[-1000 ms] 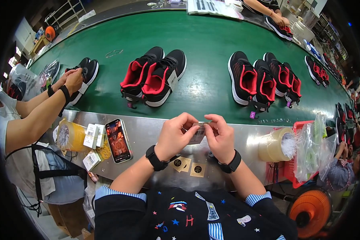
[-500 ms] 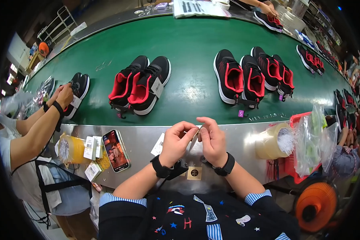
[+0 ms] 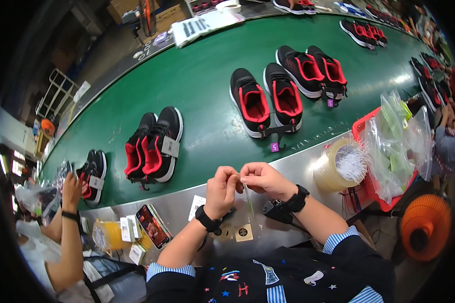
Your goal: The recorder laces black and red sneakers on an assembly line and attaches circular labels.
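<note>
Pale green and thin, held above the near steel counter (image 3: 303, 164): a strip (image 3: 249, 202), seen edge-on, too narrow to identify. At its left, a raised left hand (image 3: 222, 191) with curled fingers above a steep forearm; at its right, a right hand (image 3: 269, 181) bent inward, back uppermost, with a black band (image 3: 297, 201) at the wrist. Below on the steel, a gold square with a black disc (image 3: 244, 233), a white tag (image 3: 196, 207) to the left and a phone (image 3: 154, 225) farther left. Across the far green worktop (image 3: 207, 96), pairs of black-and-red shoes (image 3: 254, 103). To the right, a red basket (image 3: 387, 204) of plastic bags (image 3: 392, 146); at near right, an orange fan (image 3: 425, 227). At far left, a co-worker (image 3: 71, 217) beside another pair. Back at centre, thumbs and fingertips of both hands, pinched closed on the strip's upper end, almost tip to tip.
</note>
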{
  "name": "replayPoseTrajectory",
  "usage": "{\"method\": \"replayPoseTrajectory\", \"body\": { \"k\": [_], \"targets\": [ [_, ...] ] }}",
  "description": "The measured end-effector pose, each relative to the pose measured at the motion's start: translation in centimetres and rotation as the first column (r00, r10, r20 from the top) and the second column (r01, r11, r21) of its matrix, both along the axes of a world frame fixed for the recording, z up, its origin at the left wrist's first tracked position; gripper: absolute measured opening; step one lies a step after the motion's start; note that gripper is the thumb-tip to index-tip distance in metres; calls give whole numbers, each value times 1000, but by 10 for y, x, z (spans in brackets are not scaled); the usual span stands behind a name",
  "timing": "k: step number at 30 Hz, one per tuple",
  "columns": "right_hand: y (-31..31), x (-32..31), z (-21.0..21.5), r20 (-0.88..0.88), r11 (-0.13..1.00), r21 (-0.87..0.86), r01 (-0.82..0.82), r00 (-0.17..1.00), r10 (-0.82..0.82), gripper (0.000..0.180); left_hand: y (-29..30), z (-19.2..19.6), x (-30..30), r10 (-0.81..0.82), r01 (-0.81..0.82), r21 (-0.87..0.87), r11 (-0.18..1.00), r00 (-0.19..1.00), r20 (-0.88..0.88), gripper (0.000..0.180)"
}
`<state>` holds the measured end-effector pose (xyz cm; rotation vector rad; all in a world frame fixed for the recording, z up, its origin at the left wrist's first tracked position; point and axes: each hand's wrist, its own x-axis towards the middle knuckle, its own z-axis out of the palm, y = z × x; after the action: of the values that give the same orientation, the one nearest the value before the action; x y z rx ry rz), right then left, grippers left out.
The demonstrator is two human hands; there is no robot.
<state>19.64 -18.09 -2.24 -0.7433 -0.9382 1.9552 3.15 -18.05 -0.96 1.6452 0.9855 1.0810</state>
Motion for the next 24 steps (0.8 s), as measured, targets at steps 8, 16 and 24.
{"method": "replayPoseTrajectory", "body": {
  "k": [8,16,24],
  "targets": [
    [17,28,-50,-219,933,-359,-39,975,-43,11,85,43,92,-57,192,315,929,919,-391,52],
    [20,13,-55,-405,934,-281,-220,909,92,17,150,38,257,-190,548,305,778,670,-718,70],
    [24,7,-64,-389,920,-350,-174,921,26,17,186,-20,333,112,421,351,837,496,-861,78]
  ]
}}
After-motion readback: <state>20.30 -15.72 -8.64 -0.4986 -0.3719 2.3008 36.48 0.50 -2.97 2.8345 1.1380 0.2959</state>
